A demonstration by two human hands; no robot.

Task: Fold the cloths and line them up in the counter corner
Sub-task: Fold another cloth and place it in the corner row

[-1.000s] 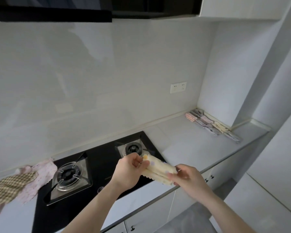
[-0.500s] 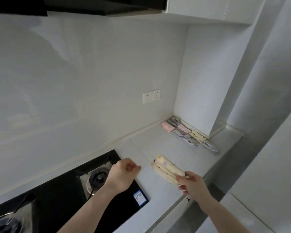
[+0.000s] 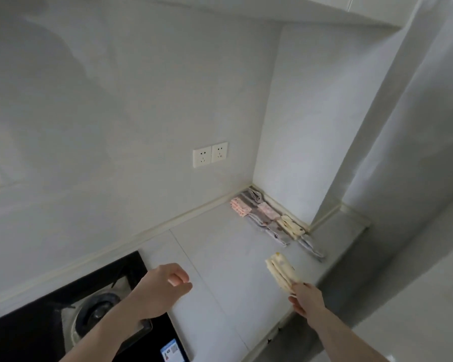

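Head view: folded cloth [image 3: 281, 273] in right-hand [image 3: 307, 300] grip.

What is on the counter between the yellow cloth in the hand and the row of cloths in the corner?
Nothing. In the head view, only bare grey counter lies between the folded cloth held by the right hand and the row of cloths.

We see a row of folded cloths [image 3: 272, 220] lying on the counter [image 3: 228, 257] along the right wall, back in the corner. The gas stove [image 3: 71, 309] sits at the left. A wall socket [image 3: 210, 154] is on the back wall, above the counter and left of the corner.
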